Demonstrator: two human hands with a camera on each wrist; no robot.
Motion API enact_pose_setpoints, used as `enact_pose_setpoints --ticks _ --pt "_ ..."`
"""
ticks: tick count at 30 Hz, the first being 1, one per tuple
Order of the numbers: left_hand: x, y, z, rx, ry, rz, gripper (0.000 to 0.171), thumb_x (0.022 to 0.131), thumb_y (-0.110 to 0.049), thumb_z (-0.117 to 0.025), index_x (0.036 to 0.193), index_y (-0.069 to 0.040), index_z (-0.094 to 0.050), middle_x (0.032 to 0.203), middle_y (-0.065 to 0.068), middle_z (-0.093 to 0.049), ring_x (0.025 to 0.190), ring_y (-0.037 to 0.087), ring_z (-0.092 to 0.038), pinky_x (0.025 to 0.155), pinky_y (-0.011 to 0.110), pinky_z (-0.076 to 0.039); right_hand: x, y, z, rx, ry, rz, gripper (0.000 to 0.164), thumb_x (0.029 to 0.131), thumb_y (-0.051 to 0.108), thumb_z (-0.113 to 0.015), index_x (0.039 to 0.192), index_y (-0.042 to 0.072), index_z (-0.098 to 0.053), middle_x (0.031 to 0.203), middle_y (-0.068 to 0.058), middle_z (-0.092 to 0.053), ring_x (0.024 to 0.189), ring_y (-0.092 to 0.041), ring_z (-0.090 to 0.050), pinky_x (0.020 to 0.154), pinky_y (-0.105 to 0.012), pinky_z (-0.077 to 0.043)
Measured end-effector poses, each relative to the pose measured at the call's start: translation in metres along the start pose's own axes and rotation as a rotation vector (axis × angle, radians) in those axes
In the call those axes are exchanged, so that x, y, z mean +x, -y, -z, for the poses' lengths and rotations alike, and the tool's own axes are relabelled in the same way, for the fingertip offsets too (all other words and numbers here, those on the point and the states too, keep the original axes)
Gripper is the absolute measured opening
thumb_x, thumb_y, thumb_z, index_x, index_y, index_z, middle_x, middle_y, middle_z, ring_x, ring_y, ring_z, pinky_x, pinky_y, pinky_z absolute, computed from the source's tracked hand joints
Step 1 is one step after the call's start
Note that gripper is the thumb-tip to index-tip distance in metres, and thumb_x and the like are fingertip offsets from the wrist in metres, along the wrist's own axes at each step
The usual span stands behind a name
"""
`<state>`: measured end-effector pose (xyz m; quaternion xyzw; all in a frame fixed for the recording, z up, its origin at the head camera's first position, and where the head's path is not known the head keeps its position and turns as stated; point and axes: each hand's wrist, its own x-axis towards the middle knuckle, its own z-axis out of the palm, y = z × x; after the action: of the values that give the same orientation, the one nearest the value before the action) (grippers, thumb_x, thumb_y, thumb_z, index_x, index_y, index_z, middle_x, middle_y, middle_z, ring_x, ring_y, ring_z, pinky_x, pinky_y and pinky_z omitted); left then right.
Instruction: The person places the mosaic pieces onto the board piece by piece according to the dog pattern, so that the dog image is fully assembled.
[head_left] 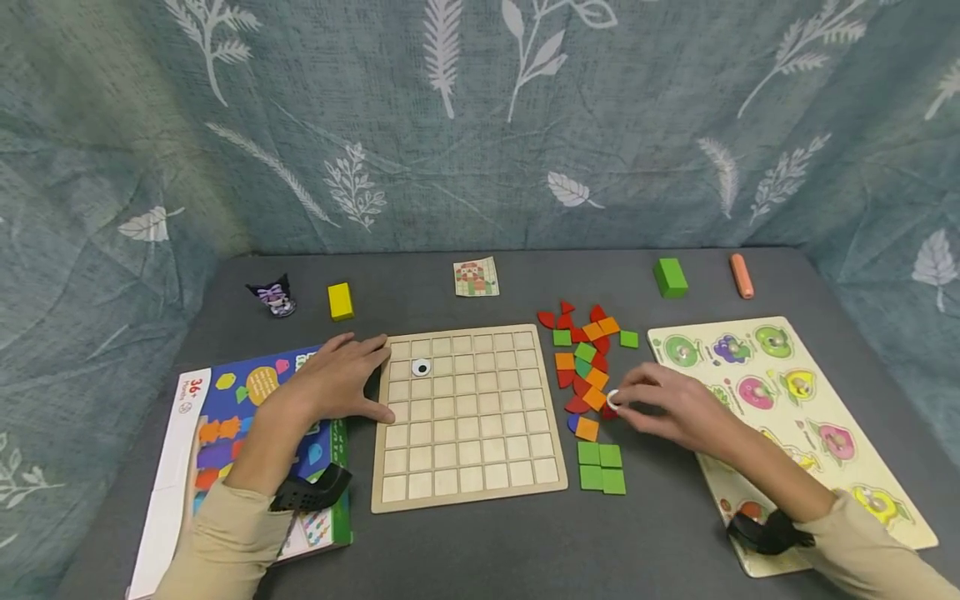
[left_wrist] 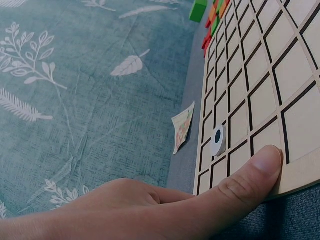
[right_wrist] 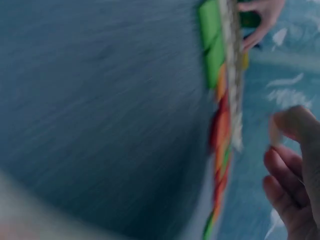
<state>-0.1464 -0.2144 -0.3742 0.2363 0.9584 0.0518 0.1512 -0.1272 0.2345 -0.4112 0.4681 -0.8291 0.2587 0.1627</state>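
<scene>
A wooden grid board (head_left: pixel 468 500) lies in the middle of the table. On one of its upper-left squares sits a white disc with a black pupil, an eye piece (head_left: pixel 422 367). My left hand (head_left: pixel 337 379) rests at the board's left side, thumb on the rim and fingers by the upper-left corner. Right of the board, my right hand (head_left: pixel 671 404) pinches a small white round piece (head_left: pixel 613 400) between thumb and index finger, above the loose tiles. In the right wrist view that white piece (right_wrist: pixel 274 131) is blurred and seen edge-on.
Red tiles (head_left: pixel 576 405), orange tiles (head_left: pixel 587 429) and green tiles (head_left: pixel 602 468) lie along the board's right side. A picture card (head_left: pixel 476 277) is behind the board. A fruit puzzle board (head_left: pixel 810 400) stands right, a colourful box (head_left: pixel 225 400) left. Blocks and a figurine (head_left: pixel 276 296) line the back.
</scene>
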Motion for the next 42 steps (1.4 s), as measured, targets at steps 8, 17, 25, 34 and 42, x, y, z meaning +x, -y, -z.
enact_pose_setpoints --ticks 8,17,25,34,42 --pt "-0.001 0.002 -0.002 0.004 -0.003 0.005 0.094 0.075 -0.055 -0.076 0.143 0.002 -0.045 0.152 0.024 -0.038 0.137 0.040 -0.043 0.120 0.057 -0.018 0.085 0.005 -0.043 0.125 -0.110 0.137 0.022 0.091 0.029 -0.066 0.094 0.009 -0.076 0.095 -0.007 -0.065 0.073 -0.013 -0.059 0.057 -0.016 -0.047" --pt "0.001 0.002 0.000 0.024 -0.005 0.004 0.094 0.075 -0.055 -0.075 0.142 0.003 -0.045 0.152 0.024 -0.039 0.136 0.041 -0.043 0.120 0.057 -0.020 0.144 0.007 -0.088 0.254 0.012 0.117 0.015 0.079 0.005 -0.076 0.094 0.004 -0.076 0.102 -0.012 -0.069 0.079 -0.015 -0.068 0.064 -0.018 -0.055" --pt "0.000 0.003 -0.001 0.035 -0.006 0.015 0.094 0.075 -0.056 -0.075 0.142 0.003 -0.046 0.151 0.023 -0.040 0.135 0.041 -0.044 0.120 0.056 -0.021 0.169 0.008 -0.114 0.283 0.239 0.062 0.013 0.089 0.012 -0.069 0.099 0.005 -0.074 0.105 -0.008 -0.070 0.088 -0.012 -0.069 0.076 -0.012 -0.054" --pt "0.000 0.002 -0.002 0.025 0.001 0.017 0.094 0.075 -0.056 -0.076 0.142 0.002 -0.046 0.152 0.023 -0.039 0.137 0.040 -0.043 0.120 0.057 -0.020 0.161 0.000 -0.108 0.170 0.315 0.074 0.013 0.089 0.016 -0.069 0.099 0.010 -0.073 0.104 -0.003 -0.072 0.094 -0.013 -0.065 0.083 -0.022 -0.055" --pt "0.001 0.001 -0.002 0.021 -0.005 0.010 0.094 0.075 -0.056 -0.075 0.142 0.003 -0.045 0.152 0.023 -0.039 0.136 0.041 -0.043 0.119 0.057 -0.020 0.164 0.000 -0.108 0.157 0.311 0.118 0.011 0.088 0.014 -0.071 0.097 0.009 -0.074 0.102 -0.002 -0.073 0.088 -0.013 -0.063 0.074 -0.016 -0.052"
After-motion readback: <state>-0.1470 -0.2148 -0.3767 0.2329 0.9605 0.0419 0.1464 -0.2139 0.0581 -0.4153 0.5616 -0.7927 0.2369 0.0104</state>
